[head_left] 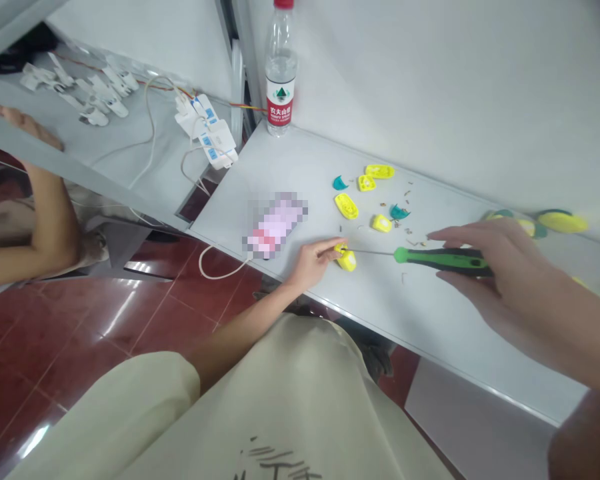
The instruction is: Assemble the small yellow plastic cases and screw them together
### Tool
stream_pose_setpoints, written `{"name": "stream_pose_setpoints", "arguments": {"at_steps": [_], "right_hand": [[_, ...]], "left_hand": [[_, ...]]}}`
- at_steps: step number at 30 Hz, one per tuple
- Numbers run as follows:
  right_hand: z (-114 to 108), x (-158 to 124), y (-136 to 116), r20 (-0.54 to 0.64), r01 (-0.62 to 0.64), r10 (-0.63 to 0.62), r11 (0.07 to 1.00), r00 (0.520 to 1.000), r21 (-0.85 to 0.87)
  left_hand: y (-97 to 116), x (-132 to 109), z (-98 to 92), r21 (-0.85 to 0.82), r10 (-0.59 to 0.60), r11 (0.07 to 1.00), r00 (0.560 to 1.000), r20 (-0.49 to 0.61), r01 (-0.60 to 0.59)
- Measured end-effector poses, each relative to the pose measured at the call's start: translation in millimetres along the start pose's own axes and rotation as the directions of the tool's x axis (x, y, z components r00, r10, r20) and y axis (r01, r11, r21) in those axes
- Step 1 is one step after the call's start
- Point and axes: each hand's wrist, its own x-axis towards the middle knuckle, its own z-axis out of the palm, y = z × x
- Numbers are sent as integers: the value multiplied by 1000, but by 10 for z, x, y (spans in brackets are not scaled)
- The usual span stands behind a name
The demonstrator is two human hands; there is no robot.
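My left hand point(314, 264) is closed on a small yellow plastic part point(347, 261) near the table's front edge. A green-and-black screwdriver point(445, 259) lies level in my right hand point(500, 267), thumb below the handle and fingers above. Its thin shaft reaches left to the yellow part, and the tip appears to meet it; the exact contact is too small to tell. Beyond my hands are a yellow block-like piece point(381, 223), a yellow oval shell point(347, 207), another yellow shell point(380, 171) and a teal curved piece point(400, 212). Tiny screws lie scattered around them.
A charging phone point(277, 225), its screen blurred, lies left on the white table point(460, 313). A water bottle point(280, 87) stands at the back corner. More yellow-and-teal parts point(563, 221) lie right, behind my right hand. Left are power strips point(207, 132) and another person's arm point(55, 213).
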Motion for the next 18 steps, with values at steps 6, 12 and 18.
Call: {"name": "stream_pose_setpoints", "arguments": {"at_steps": [6,12,18], "right_hand": [[-51,19,-38,27,-71,76,984,997,-161],[-19,-11,37,76,65,-60,996,995,-58],[10,-11,65,81,-91,99,991,992,-96]], "left_hand": [[-5,-4,1,-3,-4,1000,1000,4,4],[-16,-6,4,8,13,1000,1000,-10,-12],[-24,5,3,-6,15,1000,1000,-2,-15]]}}
